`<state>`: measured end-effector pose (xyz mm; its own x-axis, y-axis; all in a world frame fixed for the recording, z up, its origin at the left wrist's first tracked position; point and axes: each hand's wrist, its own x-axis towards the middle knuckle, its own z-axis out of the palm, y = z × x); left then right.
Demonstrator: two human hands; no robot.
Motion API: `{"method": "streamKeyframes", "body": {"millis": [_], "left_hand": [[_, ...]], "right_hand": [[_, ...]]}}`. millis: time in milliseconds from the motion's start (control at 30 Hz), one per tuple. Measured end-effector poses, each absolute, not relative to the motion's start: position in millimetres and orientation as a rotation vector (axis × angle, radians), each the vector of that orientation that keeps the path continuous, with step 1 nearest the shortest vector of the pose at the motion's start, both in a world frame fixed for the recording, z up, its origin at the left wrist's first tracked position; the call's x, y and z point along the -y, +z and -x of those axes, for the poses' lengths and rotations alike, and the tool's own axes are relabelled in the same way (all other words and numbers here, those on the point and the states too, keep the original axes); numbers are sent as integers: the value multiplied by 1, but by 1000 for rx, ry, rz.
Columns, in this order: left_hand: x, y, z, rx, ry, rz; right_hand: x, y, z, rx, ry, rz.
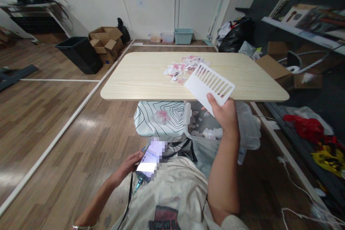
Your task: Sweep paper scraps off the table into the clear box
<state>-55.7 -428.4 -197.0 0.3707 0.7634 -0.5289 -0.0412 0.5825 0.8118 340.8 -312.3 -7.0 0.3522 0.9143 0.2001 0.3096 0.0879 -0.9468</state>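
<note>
My right hand (222, 112) grips a flat white plastic board with a row of long slots (201, 88) by its near edge, thumb on top. The board is tilted over the front edge of the pale wooden table (134, 79). Just beyond it lies a pile of small white and pink paper scraps (179, 69). Low at my lap, my left hand (135, 160) is closed around the side of a phone (149, 161) with a lit screen and a cable plugged in. Part of the phone is blurred out.
Below the table's front edge sit a patterned white cushion (151, 120) with a small pinkish bundle (162, 116), and a clear plastic bin (195, 134) holding scraps. A black trash bin (81, 55) and cardboard boxes (106, 43) stand at left. Shelves (302, 30) and an open carton (275, 66) are at right.
</note>
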Motion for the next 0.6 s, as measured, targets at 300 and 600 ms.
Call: {"method": "streamKeyframes", "body": {"millis": [300, 600], "left_hand": [[429, -206, 57, -1078, 594, -811], [428, -200, 69, -900, 554, -932]], "right_hand": [[311, -9, -341, 1172, 652, 1457], [312, -9, -341, 1161, 652, 1439]]}}
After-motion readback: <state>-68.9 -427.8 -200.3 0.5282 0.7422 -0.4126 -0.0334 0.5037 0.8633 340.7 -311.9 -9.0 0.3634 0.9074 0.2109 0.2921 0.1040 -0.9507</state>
